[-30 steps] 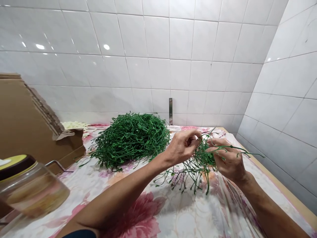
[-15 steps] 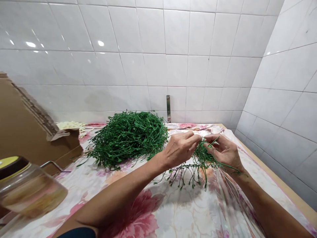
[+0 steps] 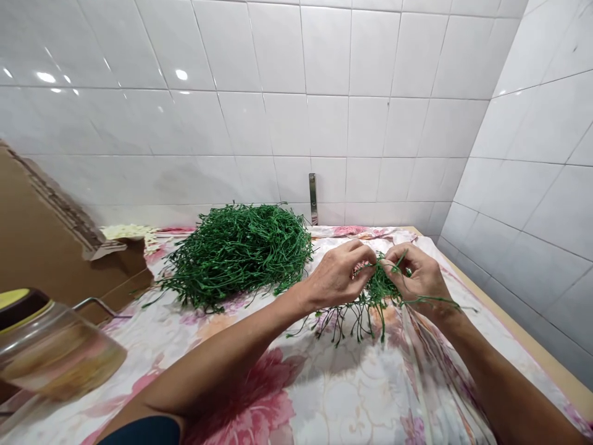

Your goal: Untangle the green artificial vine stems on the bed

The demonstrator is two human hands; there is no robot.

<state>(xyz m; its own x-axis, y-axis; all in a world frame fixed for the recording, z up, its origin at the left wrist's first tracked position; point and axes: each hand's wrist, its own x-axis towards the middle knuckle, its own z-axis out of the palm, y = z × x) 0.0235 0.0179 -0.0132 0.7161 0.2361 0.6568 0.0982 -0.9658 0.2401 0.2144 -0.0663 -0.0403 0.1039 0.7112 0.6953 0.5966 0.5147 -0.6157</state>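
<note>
A tangle of green stems [image 3: 380, 290] is pinched by the left hand [image 3: 336, 275] and right hand [image 3: 414, 278], fingertips nearly meeting, above the floral cloth [image 3: 352, 383]; a large heap [image 3: 236, 256] remains alongside, apparently unworked

A pink-flowered cloth [image 3: 352, 395] covers the wooden table [image 3: 551, 364], a heap of green wire stems [image 3: 236, 256] on top.

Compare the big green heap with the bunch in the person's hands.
The green heap of wiry stems is far bigger than the small green bunch. The heap lies on the floral cloth, touched by neither hand; the bunch is held up between the left hand and right hand. The heap is a dense tangled mound, while the bunch's stems hang loose and apart. Both are thin green stems with tiny knobbed tips.
</note>
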